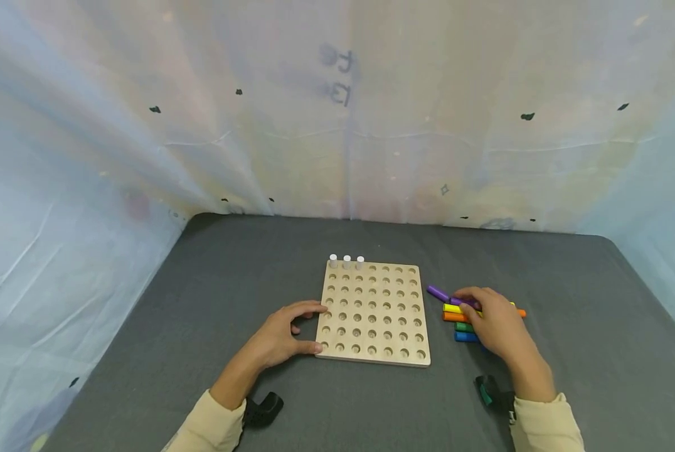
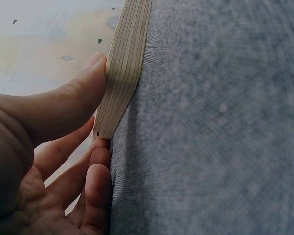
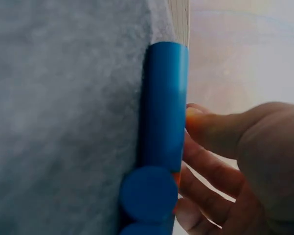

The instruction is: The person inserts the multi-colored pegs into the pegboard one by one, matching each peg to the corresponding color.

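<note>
Pegboard [image 1: 373, 314] plywood edge against thumb [image 2: 78, 93], left wrist only.

Left hand [image 1: 281, 336] spread, fingers extended; right hand [image 1: 492, 320] arched, fingers curled down
</note>
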Tool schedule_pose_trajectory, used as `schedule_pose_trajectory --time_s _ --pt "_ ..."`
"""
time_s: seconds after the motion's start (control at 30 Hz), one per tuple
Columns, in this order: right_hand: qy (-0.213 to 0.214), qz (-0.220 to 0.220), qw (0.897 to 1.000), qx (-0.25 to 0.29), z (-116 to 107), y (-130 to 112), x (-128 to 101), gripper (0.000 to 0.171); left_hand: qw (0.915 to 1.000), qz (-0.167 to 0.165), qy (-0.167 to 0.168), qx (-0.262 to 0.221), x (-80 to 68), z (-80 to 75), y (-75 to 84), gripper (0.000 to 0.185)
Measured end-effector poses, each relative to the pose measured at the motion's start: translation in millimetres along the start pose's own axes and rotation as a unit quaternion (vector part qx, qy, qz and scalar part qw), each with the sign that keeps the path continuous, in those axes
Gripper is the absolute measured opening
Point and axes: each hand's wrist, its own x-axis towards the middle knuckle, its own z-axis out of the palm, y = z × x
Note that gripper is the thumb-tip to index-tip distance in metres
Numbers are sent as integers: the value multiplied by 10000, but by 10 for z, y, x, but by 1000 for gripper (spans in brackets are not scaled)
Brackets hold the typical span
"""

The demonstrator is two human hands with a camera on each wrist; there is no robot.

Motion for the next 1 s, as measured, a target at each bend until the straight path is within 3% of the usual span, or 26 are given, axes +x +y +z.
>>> schedule_pose_trajectory --time_s 0.47,1.0 --pt "-441 224 9988 49 -42 -12 85 27 10000 44 43 54 -3 23 4 65" --pt "-517 225 9982 218 -2 -50 131 20 10000 3 31 60 -3 6 -14 66"
